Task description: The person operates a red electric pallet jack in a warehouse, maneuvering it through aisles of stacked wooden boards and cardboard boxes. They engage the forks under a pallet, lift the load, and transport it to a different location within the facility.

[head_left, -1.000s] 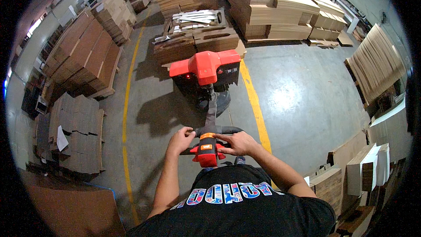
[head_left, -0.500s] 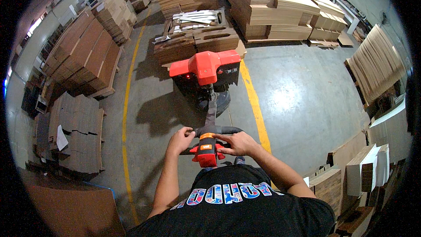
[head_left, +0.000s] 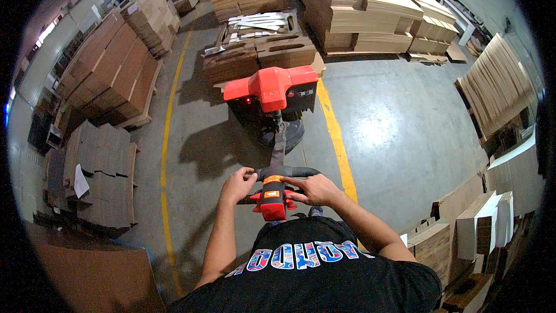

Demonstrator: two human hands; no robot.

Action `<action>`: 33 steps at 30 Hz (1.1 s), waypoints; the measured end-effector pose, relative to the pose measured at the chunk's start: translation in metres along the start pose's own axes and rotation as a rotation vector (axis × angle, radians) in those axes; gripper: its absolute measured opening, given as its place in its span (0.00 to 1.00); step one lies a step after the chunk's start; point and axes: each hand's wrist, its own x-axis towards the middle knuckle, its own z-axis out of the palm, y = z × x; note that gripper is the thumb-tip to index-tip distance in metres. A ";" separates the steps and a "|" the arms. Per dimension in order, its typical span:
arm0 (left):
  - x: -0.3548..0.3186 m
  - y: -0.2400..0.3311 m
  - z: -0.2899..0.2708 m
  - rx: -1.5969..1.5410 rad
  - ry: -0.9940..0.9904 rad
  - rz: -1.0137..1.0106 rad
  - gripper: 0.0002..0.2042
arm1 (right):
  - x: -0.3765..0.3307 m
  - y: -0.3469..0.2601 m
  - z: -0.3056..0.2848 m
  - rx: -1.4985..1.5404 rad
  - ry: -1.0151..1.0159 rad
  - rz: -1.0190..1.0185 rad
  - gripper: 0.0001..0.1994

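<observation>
Ahead of me stands a red and black electric pallet truck (head_left: pixel 272 87), its steering arm tilted back toward my body. At the arm's end is the tiller handle (head_left: pixel 292 171), a black loop around a red control head (head_left: pixel 274 213) with orange labels. My left hand (head_left: pixel 238 184) is curled at the loop's left side; its fingertips are partly hidden. Across the right side lies my right hand (head_left: pixel 315 188), index finger stretched to the orange panel, thumb by the red side control, other fingers folded under. Past the truck body, a stack of brown cardboard sheets (head_left: pixel 231 64) carries white strips (head_left: pixel 260 21).
Yellow floor lines (head_left: pixel 165 156) run along both sides of the truck. Tall brown board stacks (head_left: pixel 110 69) and grey cardboard piles (head_left: pixel 104 168) line the left. Large pale cardboard stacks (head_left: pixel 359 17) stand far right, with an upright sheet bundle (head_left: pixel 498 87) nearer.
</observation>
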 end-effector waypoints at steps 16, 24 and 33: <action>-0.012 0.019 -0.028 0.031 -0.006 0.006 0.23 | 0.001 -0.027 -0.032 0.069 -0.047 0.054 0.32; 0.004 0.015 -0.026 0.010 0.039 0.027 0.22 | 0.014 -0.016 -0.032 0.047 -0.022 0.065 0.31; 0.065 0.013 -0.040 -0.020 0.177 0.101 0.17 | 0.066 0.015 -0.049 0.037 -0.005 0.066 0.30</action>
